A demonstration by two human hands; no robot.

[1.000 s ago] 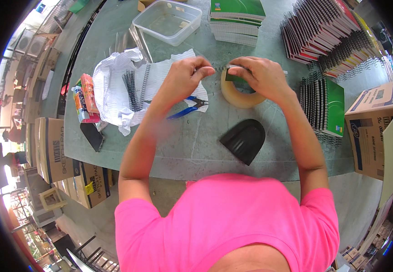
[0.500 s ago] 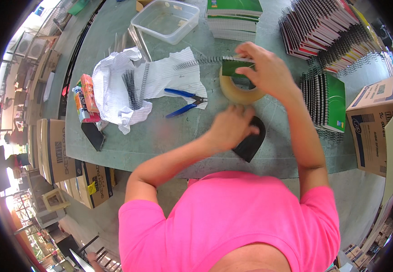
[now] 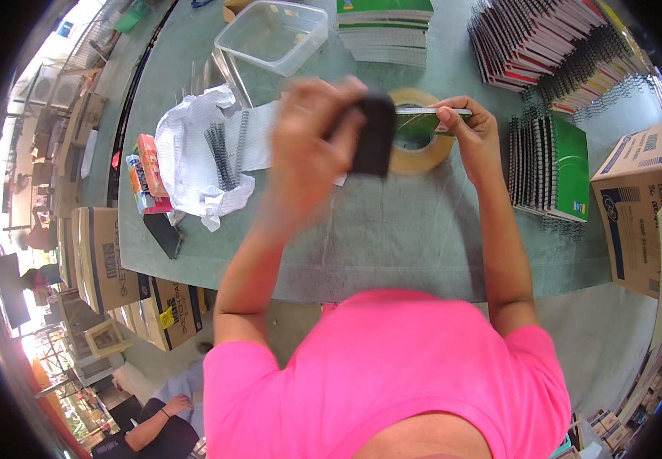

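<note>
Left fingers (image 3: 350, 131) around black block (image 3: 374, 138), right fingers (image 3: 451, 121) around green notebook (image 3: 419, 122), tape roll (image 3: 420, 162) beneath

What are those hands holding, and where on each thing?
The left hand, blurred, grips a rounded black block by its left side. The right hand pinches a green notebook near its right end.

A blurred black block (image 3: 374, 136), rounded end seemingly pointing away, sits just left of a green notebook (image 3: 424, 120), nearly edge-on.
</note>
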